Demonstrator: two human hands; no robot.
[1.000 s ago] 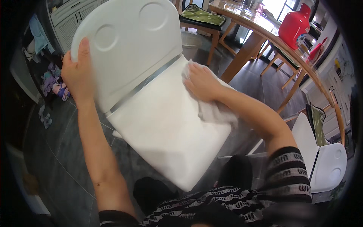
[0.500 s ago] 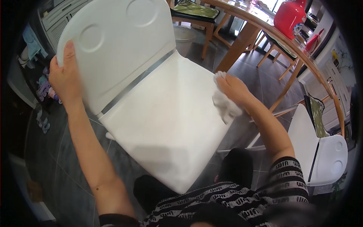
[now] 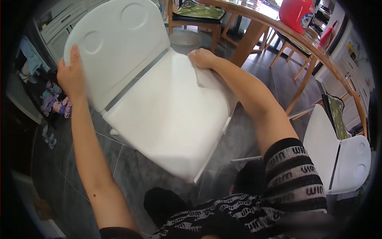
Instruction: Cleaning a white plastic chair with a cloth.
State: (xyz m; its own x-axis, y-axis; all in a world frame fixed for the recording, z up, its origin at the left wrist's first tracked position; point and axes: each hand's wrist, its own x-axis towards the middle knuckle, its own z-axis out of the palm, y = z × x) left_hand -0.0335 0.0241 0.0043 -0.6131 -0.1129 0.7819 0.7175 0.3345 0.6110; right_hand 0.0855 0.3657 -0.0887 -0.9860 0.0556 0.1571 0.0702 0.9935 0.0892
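Note:
A white chair with a smooth seat (image 3: 159, 111) and a rounded backrest (image 3: 119, 51) is in front of me, turned at an angle. My left hand (image 3: 72, 75) is closed round the backrest's left edge, thumb on the front face. Bent over a white cloth (image 3: 205, 76), my right hand (image 3: 203, 59) presses at the seat's far right corner, near the backrest. Part of the cloth is covered by the hand and forearm.
To the right stands a second white chair (image 3: 318, 139). A wooden table (image 3: 254, 18) with a red jug (image 3: 296, 16) is at the far right. Behind the seat sits a grey bucket (image 3: 185, 41), beside a wooden chair (image 3: 197, 20). Roller skates (image 3: 55, 101) lie on the left.
My right hand has slid the cloth from the seat's right edge away from me, up to the far corner. My left hand keeps its hold; the chair appears slightly shifted in view.

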